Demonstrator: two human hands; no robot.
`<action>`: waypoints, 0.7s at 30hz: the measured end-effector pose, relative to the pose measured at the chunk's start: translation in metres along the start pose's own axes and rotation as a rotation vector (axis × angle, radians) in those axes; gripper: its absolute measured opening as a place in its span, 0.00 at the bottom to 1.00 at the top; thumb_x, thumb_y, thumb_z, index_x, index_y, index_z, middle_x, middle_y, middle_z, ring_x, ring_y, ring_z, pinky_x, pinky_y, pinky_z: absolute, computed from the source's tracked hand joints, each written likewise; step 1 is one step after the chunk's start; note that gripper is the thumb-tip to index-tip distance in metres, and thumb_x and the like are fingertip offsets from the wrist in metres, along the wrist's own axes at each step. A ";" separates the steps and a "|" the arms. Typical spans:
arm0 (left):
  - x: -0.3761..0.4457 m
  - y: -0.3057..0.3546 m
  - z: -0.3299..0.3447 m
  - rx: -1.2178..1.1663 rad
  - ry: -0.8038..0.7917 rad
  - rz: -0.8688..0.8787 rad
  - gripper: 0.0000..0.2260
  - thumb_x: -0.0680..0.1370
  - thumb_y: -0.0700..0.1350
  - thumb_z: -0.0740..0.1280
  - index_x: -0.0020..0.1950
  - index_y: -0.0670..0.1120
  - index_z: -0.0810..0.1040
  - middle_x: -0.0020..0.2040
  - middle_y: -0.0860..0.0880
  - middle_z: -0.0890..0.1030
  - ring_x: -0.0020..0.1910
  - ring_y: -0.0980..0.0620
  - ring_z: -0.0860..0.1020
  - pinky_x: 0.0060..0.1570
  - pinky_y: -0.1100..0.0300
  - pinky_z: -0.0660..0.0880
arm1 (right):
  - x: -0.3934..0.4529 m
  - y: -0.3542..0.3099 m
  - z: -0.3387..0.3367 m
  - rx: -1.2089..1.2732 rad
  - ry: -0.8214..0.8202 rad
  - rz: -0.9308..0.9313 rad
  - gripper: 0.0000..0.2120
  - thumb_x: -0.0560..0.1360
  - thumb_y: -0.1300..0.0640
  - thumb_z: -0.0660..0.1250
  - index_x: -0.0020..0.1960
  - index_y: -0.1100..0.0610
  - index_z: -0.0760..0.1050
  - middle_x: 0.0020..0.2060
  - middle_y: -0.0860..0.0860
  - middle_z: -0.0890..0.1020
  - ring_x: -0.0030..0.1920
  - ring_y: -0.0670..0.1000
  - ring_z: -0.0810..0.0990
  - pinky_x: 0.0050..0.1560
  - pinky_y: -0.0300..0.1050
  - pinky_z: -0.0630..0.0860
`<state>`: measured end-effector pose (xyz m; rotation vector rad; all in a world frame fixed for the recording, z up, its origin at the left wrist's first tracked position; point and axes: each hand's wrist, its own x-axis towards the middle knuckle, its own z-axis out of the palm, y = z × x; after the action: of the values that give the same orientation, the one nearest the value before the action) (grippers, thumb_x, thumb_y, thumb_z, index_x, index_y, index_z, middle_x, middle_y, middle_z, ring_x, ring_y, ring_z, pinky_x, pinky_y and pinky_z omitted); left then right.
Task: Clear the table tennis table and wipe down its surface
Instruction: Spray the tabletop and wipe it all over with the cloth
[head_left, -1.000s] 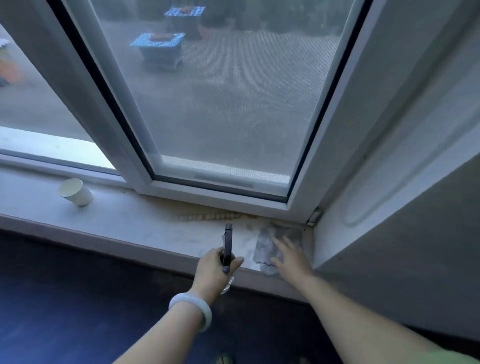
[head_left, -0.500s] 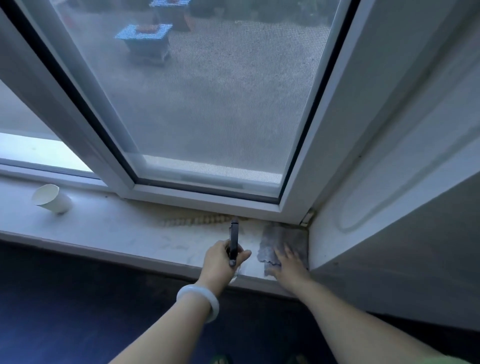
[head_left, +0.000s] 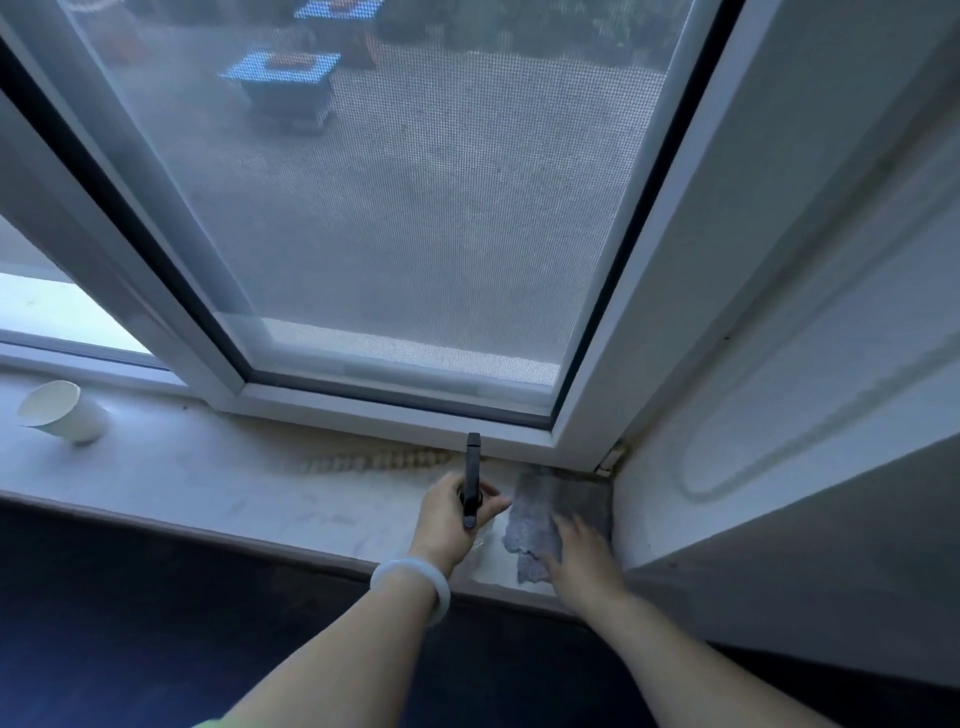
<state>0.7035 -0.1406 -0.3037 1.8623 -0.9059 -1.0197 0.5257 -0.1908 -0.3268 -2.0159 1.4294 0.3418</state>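
A person's left hand (head_left: 453, 514) grips a slim black stick-like object (head_left: 471, 479) upright above a white windowsill (head_left: 208, 483), while the right hand (head_left: 582, 561) lies fingers-spread on a grey cloth (head_left: 550, 504) in the sill's right corner, against the wall. A pale bangle (head_left: 415, 584) circles the left wrist. A string of beige beads (head_left: 379, 461) lies along the window frame, and a white paper cup (head_left: 62, 410) rests on its side well off to the left, below the screened window (head_left: 405, 208).

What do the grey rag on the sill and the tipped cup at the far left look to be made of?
Grey rag: soft fabric, likely a worn microfibre or fleece cloth, matte and nubbly with a ragged near edge. Cup: probably paper, plain matte white with thin walls and a rolled-looking rim; thin plastic cannot be ruled out.
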 end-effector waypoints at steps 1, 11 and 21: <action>0.002 -0.001 0.000 0.005 -0.011 0.016 0.09 0.70 0.48 0.78 0.44 0.49 0.79 0.40 0.52 0.77 0.40 0.54 0.77 0.40 0.70 0.71 | -0.001 0.002 0.002 -0.019 -0.006 0.000 0.30 0.83 0.48 0.56 0.80 0.54 0.49 0.79 0.54 0.51 0.78 0.55 0.55 0.75 0.46 0.55; -0.004 0.004 -0.015 0.195 -0.063 0.000 0.23 0.68 0.50 0.79 0.57 0.43 0.76 0.56 0.43 0.76 0.58 0.43 0.74 0.61 0.45 0.72 | -0.019 -0.005 0.007 -0.141 -0.001 0.005 0.31 0.83 0.55 0.54 0.80 0.56 0.44 0.80 0.54 0.49 0.78 0.57 0.52 0.77 0.48 0.54; -0.045 0.004 -0.046 0.397 -0.087 -0.044 0.23 0.77 0.52 0.69 0.69 0.46 0.69 0.66 0.47 0.69 0.67 0.47 0.68 0.65 0.55 0.67 | -0.071 -0.022 -0.002 -0.118 0.057 -0.003 0.24 0.83 0.54 0.55 0.78 0.56 0.57 0.76 0.56 0.59 0.74 0.55 0.60 0.72 0.44 0.61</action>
<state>0.7247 -0.0894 -0.2707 2.1853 -1.1914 -1.0072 0.5187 -0.1339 -0.2788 -2.1370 1.4720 0.3782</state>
